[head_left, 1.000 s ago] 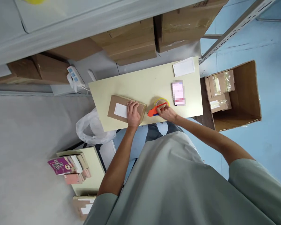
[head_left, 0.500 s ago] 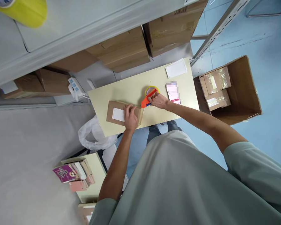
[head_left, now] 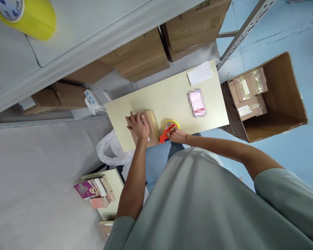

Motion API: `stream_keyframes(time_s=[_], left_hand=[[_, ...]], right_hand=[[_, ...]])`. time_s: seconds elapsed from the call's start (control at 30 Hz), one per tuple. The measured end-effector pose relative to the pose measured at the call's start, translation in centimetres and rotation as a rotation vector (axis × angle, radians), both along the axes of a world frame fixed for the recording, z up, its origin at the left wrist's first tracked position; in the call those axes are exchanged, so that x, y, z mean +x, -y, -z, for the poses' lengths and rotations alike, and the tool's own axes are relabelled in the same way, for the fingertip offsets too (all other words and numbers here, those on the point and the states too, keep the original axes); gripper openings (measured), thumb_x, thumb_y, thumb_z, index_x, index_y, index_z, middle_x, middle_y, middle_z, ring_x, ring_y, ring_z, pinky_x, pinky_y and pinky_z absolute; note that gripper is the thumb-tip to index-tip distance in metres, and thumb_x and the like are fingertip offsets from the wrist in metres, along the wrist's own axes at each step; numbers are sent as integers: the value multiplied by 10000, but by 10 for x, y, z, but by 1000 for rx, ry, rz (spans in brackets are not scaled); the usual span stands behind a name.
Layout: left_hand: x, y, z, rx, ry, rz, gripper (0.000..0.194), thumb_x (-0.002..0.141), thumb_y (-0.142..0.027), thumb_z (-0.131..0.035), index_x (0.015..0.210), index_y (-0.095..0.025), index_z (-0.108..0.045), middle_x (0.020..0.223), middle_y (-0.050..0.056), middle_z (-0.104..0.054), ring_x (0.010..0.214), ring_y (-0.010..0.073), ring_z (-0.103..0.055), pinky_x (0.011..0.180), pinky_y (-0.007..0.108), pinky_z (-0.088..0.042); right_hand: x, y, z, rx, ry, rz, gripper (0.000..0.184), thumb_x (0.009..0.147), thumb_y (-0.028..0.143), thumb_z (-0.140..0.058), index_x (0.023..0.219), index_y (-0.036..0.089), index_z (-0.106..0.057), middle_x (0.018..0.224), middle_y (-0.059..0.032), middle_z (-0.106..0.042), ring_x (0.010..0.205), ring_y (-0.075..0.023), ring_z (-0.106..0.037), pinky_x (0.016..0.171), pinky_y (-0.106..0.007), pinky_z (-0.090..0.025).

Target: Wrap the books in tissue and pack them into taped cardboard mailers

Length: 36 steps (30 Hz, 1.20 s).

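A brown cardboard box (head_left: 153,129) lies on the cream table (head_left: 159,100) near its front left part. My left hand (head_left: 138,125) rests on top of the box with its fingers spread, covering most of a white label. Just right of the box, my right hand (head_left: 175,134) grips an orange tape dispenser (head_left: 167,134) carrying a roll of yellow tape. The dispenser's tip is close to the box's right edge; whether it touches cannot be made out. Shiny tape shows along that side of the box.
A phone (head_left: 197,102) and white paper slips (head_left: 200,73) lie on the table's right part. Beyond it stands an open carton (head_left: 284,100) with small taped boxes inside. A shelf (head_left: 101,38) overhangs the back, holding a yellow tape roll (head_left: 39,19). A plastic bag (head_left: 106,147) hangs at left.
My right hand has brought the tape dispenser down toward the table's front edge, along the box's right side. My left hand has shifted up and left on the box, its fingers now spread wider.
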<state>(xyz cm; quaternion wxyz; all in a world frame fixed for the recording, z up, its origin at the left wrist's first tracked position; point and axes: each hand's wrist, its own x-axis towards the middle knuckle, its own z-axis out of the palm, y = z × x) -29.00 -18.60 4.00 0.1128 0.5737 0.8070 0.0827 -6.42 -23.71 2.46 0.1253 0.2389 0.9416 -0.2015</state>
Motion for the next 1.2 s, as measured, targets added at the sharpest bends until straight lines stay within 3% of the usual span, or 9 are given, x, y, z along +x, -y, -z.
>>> stream_keyframes(time_s=[0.13, 0.33, 0.5, 0.63, 0.73, 0.87, 1.0, 1.1, 1.2], left_hand=[[32, 12, -6, 10, -7, 264, 507, 1142, -435, -278, 1312, -241, -714, 1670, 186, -522, 1693, 377, -235, 1280, 823, -171], [41, 19, 6, 26, -40, 274, 468, 1132, -321, -252, 1258, -219, -691, 1631, 197, -545, 1719, 330, -148, 1336, 778, -56], [39, 19, 7, 25, 15, 250, 432, 1115, -310, -301, 1327, -233, -670, 1639, 190, -539, 1723, 333, -116, 1336, 792, -22], [43, 17, 1, -98, 59, 216, 422, 1093, -310, -357, 1382, -213, -650, 1737, 189, -409, 1728, 356, -25, 1325, 810, -31], [44, 16, 0, -93, 115, 194, 425, 1085, -304, -361, 1361, -207, -668, 1727, 197, -424, 1727, 367, -32, 1319, 818, -22], [42, 16, 4, 20, 12, 232, 421, 1108, -284, -308, 1257, -228, -698, 1658, 182, -512, 1721, 344, -132, 1336, 783, -44], [39, 14, 4, -50, 6, 245, 378, 1098, -292, -360, 1279, -220, -684, 1833, 127, -210, 1731, 336, 7, 1359, 732, -29], [41, 9, 6, -58, 75, 156, 443, 1086, -359, -418, 1454, -194, -602, 1866, 135, -32, 1724, 365, 76, 1358, 722, -42], [44, 1, 12, -9, 110, -111, 668, 1076, -380, -421, 1666, -80, -336, 1833, 270, -76, 1721, 397, 28, 1354, 708, -69]], right_hand=[[-26, 27, 7, -84, -70, 13, 475, 964, -70, -338, 1328, 9, -634, 1021, -197, -780, 850, -286, -765, 798, -434, -534], [-32, 32, 6, -117, -59, 64, 462, 983, -65, -289, 1289, 9, -627, 987, -196, -771, 829, -275, -754, 800, -422, -510], [23, -23, 5, -73, 95, 222, 413, 1012, -15, -323, 1338, 9, -575, 1014, -242, -795, 886, -292, -771, 873, -430, -486], [60, -81, 8, -1, 157, 336, 429, 1034, 3, -282, 1388, -28, -522, 1064, -285, -793, 936, -319, -764, 868, -430, -435], [56, -106, 8, 42, 171, 314, 414, 1045, 15, -277, 1382, -27, -514, 1075, -270, -791, 945, -319, -762, 886, -420, -407], [37, -116, 4, 66, 154, 301, 424, 1022, -13, -268, 1372, 4, -507, 1100, -253, -783, 971, -311, -753, 939, -432, -384], [38, -115, 4, 58, 117, 265, 424, 1048, 15, -252, 1392, -8, -499, 1130, -261, -778, 998, -314, -746, 989, -451, -393], [43, -109, 8, 83, 101, 249, 427, 1038, 8, -270, 1395, -33, -499, 1127, -269, -778, 995, -322, -746, 994, -461, -413], [46, -97, 12, 91, 92, 235, 416, 1033, 17, -289, 1377, -46, -513, 1099, -272, -778, 970, -329, -748, 942, -459, -444]])
